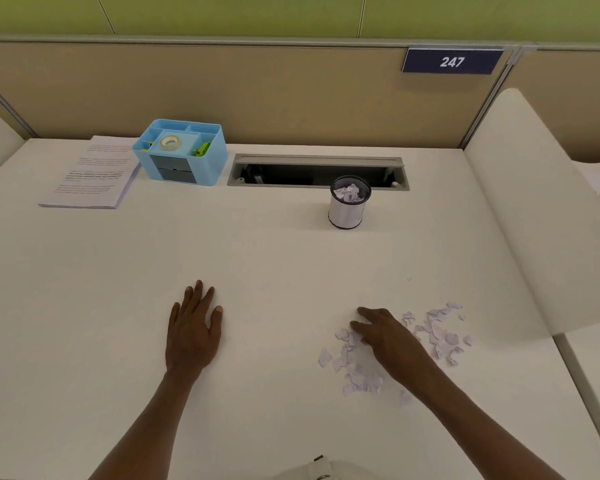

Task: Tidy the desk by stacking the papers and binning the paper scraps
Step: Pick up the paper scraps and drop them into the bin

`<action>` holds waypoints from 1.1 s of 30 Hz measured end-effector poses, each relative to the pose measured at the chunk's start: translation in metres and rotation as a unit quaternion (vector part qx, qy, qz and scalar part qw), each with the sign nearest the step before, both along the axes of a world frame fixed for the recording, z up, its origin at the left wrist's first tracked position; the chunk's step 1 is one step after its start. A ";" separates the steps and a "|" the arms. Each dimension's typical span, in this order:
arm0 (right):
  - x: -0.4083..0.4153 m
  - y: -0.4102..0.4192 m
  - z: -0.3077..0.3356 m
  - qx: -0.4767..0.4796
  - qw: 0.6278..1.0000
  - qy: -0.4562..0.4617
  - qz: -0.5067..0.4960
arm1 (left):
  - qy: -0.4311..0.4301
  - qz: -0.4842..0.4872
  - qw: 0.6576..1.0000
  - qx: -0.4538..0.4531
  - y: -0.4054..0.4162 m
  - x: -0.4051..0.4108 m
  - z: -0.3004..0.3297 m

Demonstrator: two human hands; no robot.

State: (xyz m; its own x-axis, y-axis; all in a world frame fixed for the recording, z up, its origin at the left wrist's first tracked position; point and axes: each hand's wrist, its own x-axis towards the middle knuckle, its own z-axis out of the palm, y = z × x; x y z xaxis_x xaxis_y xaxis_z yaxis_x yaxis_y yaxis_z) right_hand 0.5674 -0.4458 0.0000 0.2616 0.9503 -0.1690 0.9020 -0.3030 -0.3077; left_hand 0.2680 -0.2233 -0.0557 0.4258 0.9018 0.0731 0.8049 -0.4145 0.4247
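Observation:
A stack of printed papers (pixel 90 173) lies at the desk's far left corner. A small mesh bin (pixel 349 206) stands at the middle back, with torn paper inside it. Several paper scraps (pixel 440 332) are scattered on the desk at the near right. My right hand (pixel 387 337) lies on the scraps, fingers stretched out toward the left over the pile's left part (pixel 357 372). My left hand (pixel 193 329) rests flat on the bare desk, fingers spread, holding nothing.
A blue desk organiser (pixel 182 152) with a tape roll stands beside the papers. A recessed cable tray (pixel 317 171) runs along the back, just behind the bin. A beige partition wall closes the back; a white divider (pixel 534 209) bounds the right side.

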 end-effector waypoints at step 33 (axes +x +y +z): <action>0.085 0.083 0.051 0.112 0.665 0.654 -0.342 | -0.012 0.002 1.000 -0.003 -0.001 0.001 0.002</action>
State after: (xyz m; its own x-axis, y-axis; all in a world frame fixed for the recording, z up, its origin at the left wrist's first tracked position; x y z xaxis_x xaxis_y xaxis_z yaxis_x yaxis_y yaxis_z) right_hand 0.6524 -0.3626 0.0510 0.4144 0.7238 -0.5517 -0.5079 -0.3191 -0.8001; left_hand 0.2687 -0.2244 -0.0539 0.4210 0.9037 0.0782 0.7962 -0.4094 0.4455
